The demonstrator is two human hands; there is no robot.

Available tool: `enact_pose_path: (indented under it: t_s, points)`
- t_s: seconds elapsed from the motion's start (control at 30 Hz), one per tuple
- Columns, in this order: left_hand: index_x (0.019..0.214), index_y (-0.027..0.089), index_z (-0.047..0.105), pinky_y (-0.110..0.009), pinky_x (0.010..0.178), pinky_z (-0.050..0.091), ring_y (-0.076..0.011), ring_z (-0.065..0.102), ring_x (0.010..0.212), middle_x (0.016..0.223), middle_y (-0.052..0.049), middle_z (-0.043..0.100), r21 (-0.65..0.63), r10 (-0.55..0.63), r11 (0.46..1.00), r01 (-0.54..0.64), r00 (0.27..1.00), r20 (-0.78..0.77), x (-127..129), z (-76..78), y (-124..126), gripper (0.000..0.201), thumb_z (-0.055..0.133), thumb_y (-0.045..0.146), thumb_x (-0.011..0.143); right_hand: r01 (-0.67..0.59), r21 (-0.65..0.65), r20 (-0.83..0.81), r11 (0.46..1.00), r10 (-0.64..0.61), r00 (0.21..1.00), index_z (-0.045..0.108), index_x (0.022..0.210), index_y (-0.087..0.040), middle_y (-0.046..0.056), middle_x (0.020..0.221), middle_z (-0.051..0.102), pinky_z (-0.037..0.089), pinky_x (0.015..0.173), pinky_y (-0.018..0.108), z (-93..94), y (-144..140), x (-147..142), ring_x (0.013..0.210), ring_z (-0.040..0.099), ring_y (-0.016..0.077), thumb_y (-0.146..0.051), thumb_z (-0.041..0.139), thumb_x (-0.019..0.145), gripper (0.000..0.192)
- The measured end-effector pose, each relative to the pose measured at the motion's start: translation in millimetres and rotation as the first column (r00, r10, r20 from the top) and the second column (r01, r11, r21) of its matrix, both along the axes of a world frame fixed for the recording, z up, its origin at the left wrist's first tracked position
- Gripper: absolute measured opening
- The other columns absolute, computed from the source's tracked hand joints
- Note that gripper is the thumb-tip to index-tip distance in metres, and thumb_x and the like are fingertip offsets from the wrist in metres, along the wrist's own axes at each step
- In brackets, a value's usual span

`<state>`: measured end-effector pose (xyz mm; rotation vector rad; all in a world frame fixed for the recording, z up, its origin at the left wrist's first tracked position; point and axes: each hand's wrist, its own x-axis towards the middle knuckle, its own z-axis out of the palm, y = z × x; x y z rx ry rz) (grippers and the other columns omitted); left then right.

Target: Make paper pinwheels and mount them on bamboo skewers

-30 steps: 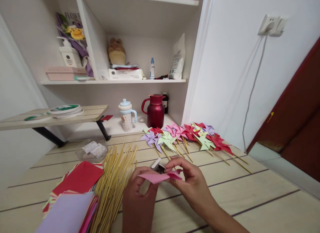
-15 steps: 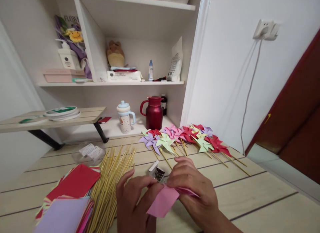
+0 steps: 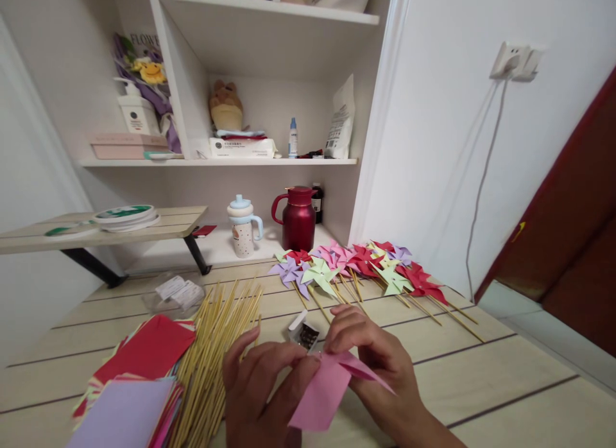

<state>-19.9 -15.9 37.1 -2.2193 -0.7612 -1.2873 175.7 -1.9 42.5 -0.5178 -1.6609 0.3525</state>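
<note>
A pink paper [image 3: 321, 396], cut and partly folded like a pinwheel, is held between both hands over the table. My left hand [image 3: 269, 387] pinches its upper left edge with thumb and fingers. At the paper's upper right, my right hand [image 3: 375, 371] grips with bent fingers, and one pink flap sticks out beside the thumb. Just beyond the fingertips sits a small open box [image 3: 304, 332] of dark metallic bits, too small to name. Left of my left hand lies a heap of thin wooden sticks [image 3: 216, 358].
Coloured paper stacks [image 3: 120, 413] lie at the left, by a clear plastic container [image 3: 173, 294]. Finished pinwheels [image 3: 322, 275] on sticks spread along the back right. A red jug [image 3: 298, 220] and a cup [image 3: 242, 226] stand behind. A raised wooden shelf [image 3: 183, 220] juts in from the left.
The pink paper has turned slightly, showing more of its lower part and its right flap. My right hand's fingers have shifted a little. The view has moved slightly.
</note>
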Motion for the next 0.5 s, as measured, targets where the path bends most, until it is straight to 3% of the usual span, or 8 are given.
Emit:
enact_pose_path:
  t_s: [0.2, 0.37, 0.5]
  points:
    - [0.108, 0.023, 0.068, -0.041, 0.102, 0.034, -0.0171, 0.066, 0.087, 0.094, -0.003, 0.073, -0.022, -0.039, 0.999, 0.04, 0.999, 0.028, 4, 0.0, -2, 0.035, 0.052, 0.01, 0.08, 0.006, 0.031, 0.067, 0.999, -0.008, 0.998, 0.066, 0.085, -0.023, 0.001, 0.073, 0.069, 0.047, 0.088, 0.043, 4.5, -1, 3, 0.07, 0.065, 0.0179, -0.026, 0.062, 0.09, 0.007]
    - [0.101, 0.027, 0.07, -0.042, 0.1, 0.036, -0.0165, 0.064, 0.085, 0.089, 0.0, 0.074, -0.05, -0.026, 0.998, 0.037, 0.98, 0.199, 14, -1.0, -4, 0.029, 0.047, 0.014, 0.088, 0.002, 0.065, 0.11, 0.998, -0.009, 0.994, 0.067, 0.086, -0.024, 0.002, 0.074, 0.07, 0.046, 0.088, 0.044, 4.9, -1, 5, 0.07, 0.066, 0.0184, -0.03, 0.058, 0.094, 0.013]
    - [0.099, 0.03, 0.071, -0.042, 0.099, 0.037, -0.0175, 0.064, 0.085, 0.088, 0.0, 0.073, -0.077, -0.023, 0.996, 0.042, 0.97, 0.243, 19, -3.7, -3, 0.031, 0.047, 0.013, 0.087, 0.028, 0.09, 0.152, 0.996, -0.042, 0.987, 0.067, 0.087, -0.024, 0.002, 0.073, 0.07, 0.047, 0.088, 0.044, 6.5, -2, 6, 0.069, 0.066, 0.0184, -0.023, 0.055, 0.094, 0.015]
